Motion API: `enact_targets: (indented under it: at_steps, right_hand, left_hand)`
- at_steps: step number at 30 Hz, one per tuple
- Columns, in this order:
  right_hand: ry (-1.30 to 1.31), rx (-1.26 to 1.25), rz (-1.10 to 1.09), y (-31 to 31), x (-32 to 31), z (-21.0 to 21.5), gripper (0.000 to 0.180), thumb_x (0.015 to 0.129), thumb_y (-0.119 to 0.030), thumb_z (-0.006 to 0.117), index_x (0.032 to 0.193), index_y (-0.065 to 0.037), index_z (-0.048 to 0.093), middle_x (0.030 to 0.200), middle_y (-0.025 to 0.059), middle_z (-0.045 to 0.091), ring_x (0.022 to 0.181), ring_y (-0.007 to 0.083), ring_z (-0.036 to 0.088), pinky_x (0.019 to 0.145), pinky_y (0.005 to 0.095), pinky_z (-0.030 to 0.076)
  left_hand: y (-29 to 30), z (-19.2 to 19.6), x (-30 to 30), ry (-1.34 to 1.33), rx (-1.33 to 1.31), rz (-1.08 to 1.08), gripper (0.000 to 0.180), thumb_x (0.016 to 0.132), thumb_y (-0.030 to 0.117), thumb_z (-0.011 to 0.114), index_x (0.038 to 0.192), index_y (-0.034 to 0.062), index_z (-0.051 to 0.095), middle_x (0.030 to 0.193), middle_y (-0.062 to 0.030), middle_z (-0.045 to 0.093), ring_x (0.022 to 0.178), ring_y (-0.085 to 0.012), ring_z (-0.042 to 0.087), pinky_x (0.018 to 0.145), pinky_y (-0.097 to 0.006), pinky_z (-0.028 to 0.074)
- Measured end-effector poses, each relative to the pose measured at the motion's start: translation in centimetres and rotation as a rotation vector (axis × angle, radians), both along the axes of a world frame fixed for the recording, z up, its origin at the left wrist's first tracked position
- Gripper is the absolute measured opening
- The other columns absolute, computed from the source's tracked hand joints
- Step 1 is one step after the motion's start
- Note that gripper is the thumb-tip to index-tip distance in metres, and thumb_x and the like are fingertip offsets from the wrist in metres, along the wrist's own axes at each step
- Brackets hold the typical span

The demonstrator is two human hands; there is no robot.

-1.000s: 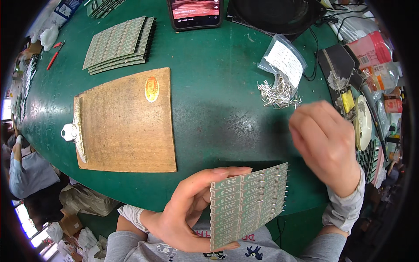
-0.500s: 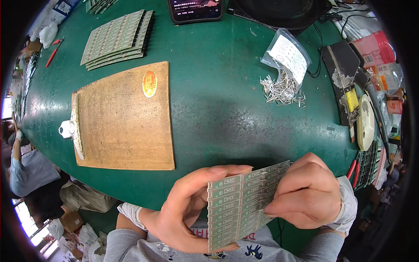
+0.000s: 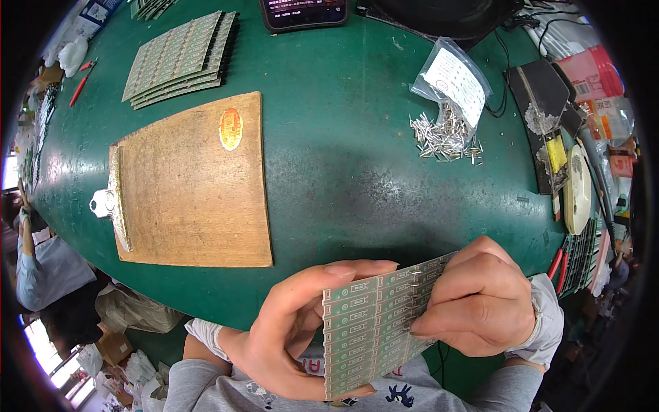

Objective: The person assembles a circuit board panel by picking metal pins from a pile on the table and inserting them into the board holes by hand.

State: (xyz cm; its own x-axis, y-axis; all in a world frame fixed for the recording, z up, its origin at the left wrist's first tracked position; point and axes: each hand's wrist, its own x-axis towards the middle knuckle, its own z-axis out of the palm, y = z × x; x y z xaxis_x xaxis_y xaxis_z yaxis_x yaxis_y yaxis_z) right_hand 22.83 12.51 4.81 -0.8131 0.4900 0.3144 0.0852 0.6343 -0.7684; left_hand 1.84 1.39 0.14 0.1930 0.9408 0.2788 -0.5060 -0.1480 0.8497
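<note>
My left hand (image 3: 274, 329) holds a green circuit board panel (image 3: 353, 329) by its top and bottom edges, fingers above and thumb below. The panel stands tilted, its face of repeated small outlines turned towards me. Closed in a pinch, my right hand (image 3: 480, 302) presses thumb and fingertips against the panel's right part. Whatever lies between those fingertips is too small and covered to make out. Just above the thumb, short metal pins (image 3: 415, 275) stick out of the panel. More silvery pins (image 3: 443, 139) spill in a heap from a clear plastic bag (image 3: 453, 79) farther off.
A wooden clipboard (image 3: 195, 185) lies on the green table (image 3: 322, 130) at left. Behind it are stacked board panels (image 3: 175, 58) and red-handled cutters (image 3: 79, 89). A phone (image 3: 302, 14) stands at the far edge. A dark metal stand (image 3: 539, 123) and red-handled pliers (image 3: 563, 271) sit at right.
My right thumb and fingertips have shifted slightly up along the panel, and the panel has moved a little left. Another pin shows above the thumb. Both hands keep their holds.
</note>
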Motion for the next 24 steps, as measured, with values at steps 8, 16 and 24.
enact_targets:
  at_steps: [8,16,24]
  right_hand:
    - [0.089,0.23,0.029,-0.1,0.2,-0.5,0.026,0.058,-0.014,0.066,0.082,-0.008,0.072,0.085,0.0027,0.063,0.07,0.0169,0.057,0.053,0.0247,0.048]
    - [0.043,0.421,0.095,-0.3,0.8,-0.4,0.028,0.066,-0.005,0.072,0.094,-0.009,0.074,0.092,0.0003,0.061,0.08,0.0139,0.055,0.06,0.024,0.043]
    - [-0.037,0.586,0.005,0.8,1.6,0.1,0.03,0.062,-0.015,0.065,0.09,-0.006,0.073,0.09,0.0003,0.064,0.075,0.0137,0.058,0.057,0.0256,0.045]
  left_hand:
    - [-0.4,0.2,0.6,0.164,-0.053,0.139,0.125,0.044,0.007,0.099,0.142,0.0043,0.021,0.13,-0.0367,0.047,0.12,-0.0391,0.055,0.095,-0.048,0.052]
    - [-0.4,0.2,0.5,0.153,-0.073,0.14,0.126,0.044,0.008,0.099,0.143,0.0058,0.021,0.13,-0.0355,0.047,0.119,-0.0388,0.055,0.094,-0.049,0.052]
    - [-0.5,0.4,0.4,0.176,-0.098,0.121,0.126,0.049,0.007,0.097,0.146,0.0061,0.017,0.133,-0.0341,0.045,0.117,-0.0376,0.057,0.092,-0.048,0.054]
